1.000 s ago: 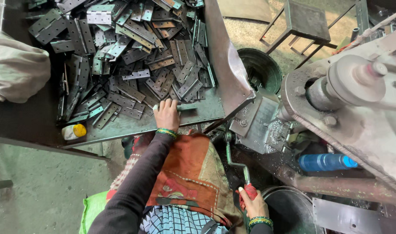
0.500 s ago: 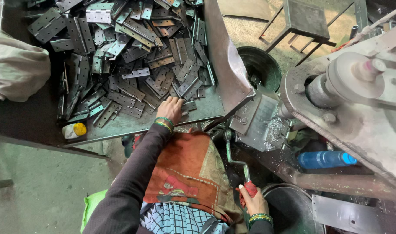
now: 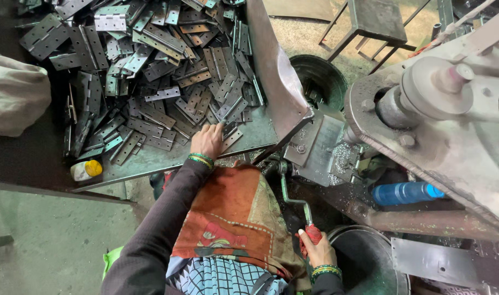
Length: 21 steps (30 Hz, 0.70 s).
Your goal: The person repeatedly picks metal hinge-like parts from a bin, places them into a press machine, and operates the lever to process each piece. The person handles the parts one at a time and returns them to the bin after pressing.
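A blue bottle [image 3: 405, 193] lies under the machine; a small yellow-capped bottle [image 3: 86, 170] sits at the tray's edge.

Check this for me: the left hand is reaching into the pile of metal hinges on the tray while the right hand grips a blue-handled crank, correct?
Not quite. The head view shows the right hand gripping a crank with a red handle, not blue. The left hand does reach into the pile of metal hinges on the tray.

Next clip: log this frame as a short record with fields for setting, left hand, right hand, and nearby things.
setting: metal workshop, tray beside a press machine
left hand: resting on hinges at the near edge of the pile
right hand: closed on red crank handle
nearby: blue bottle, yellow-capped bottle, dark bucket, metal stool
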Available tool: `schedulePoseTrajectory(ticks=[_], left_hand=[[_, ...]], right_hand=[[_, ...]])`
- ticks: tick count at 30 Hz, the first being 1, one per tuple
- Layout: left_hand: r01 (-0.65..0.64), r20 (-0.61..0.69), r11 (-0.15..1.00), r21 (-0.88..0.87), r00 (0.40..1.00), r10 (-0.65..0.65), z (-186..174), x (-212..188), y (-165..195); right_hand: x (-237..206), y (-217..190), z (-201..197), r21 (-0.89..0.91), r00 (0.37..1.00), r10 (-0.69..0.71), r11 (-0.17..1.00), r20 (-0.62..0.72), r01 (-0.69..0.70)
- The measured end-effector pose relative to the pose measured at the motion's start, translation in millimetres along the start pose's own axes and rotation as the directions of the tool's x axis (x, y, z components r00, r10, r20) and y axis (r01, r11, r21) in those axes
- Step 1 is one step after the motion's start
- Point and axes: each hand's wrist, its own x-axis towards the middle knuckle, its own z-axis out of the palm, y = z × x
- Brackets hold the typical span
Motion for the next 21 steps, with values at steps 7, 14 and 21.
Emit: schedulePoseTrajectory(ticks=[7,14,21], left_hand=[[0.534,0.302,0.831,-0.154,0.827,-0.475,-26.3,19.1,10.8],[0.552,0.509,0.711,-0.435,0.802,-0.312,-54.2,30.5,76.5],[0.548,0.508,0.677,-0.491,0.811,-0.289,1.7,29.3,234.8]], right_hand=[[13.2,13.9,7.8,-0.025,0.999,-0.035,0.999,-0.024,0.034],[28.4,30.0,15.5,-0.028,0.992,-0.115,0.993,-0.05,0.114],[20.6,21.2,10.7,-0.025,0.995,-0.085,0.996,-0.061,0.083]])
